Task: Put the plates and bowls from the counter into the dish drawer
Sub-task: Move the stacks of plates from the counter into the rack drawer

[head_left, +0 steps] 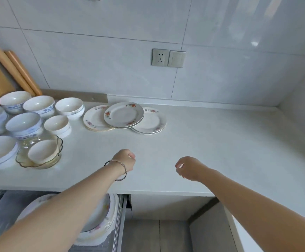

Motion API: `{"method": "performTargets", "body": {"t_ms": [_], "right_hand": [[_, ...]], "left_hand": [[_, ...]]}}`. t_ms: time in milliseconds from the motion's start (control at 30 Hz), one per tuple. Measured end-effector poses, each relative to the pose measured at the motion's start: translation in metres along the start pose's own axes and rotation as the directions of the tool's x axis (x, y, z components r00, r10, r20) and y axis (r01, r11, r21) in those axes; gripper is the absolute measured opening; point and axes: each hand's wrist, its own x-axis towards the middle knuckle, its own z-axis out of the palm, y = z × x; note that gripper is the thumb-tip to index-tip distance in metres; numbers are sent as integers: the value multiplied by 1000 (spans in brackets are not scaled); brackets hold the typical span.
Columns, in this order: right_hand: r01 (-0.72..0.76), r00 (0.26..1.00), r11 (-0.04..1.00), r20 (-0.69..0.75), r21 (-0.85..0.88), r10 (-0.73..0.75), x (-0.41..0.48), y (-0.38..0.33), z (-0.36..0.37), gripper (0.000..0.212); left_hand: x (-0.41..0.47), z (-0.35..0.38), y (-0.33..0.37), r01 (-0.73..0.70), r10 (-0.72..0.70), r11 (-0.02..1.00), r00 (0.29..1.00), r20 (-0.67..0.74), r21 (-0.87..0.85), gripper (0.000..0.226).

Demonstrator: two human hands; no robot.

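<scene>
Left grip (125,160), right grip (188,168) above counter (220,151) near front edge.

Floral plates (124,115) overlapping; bowls (38,104) left

plates (124,115), bowls (38,104) on counter (220,142) — left grip (125,160), right grip (189,168) empty, drawer (119,224) open
</scene>
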Motion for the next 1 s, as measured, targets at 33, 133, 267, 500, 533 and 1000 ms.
{"method": "performTargets", "body": {"t_ms": [33, 133, 267, 500, 533, 1000], "right_hand": [[18, 1000, 999, 16, -26, -18, 6, 2, -6, 30], [73, 997, 995, 45, -73, -70, 25, 2, -21, 32], [122, 991, 988, 71, -97, -115, 58, -11, -39, 33], [124, 989, 990, 84, -64, -118, 155, -52, -49, 35], [115, 991, 992, 76, -43, -111, 172, -59, -48, 35], [-180, 984, 896, 82, 405, 161, 400, -141, -30, 48]], "left_hand": [[7, 1, 3, 26, -27, 999, 999, -35, -31, 27], [26, -3, 6, 78, -88, 994, 988, -128, -77, 30], [57, -20, 5, 121, -142, 987, 964, -224, -107, 31], [140, -55, 5, 182, -198, 980, 929, -311, -82, 39], [158, -62, 7, 186, -196, 981, 927, -320, -62, 41], [372, -105, -22, 352, -379, 925, 887, -264, -144, 31]]}}
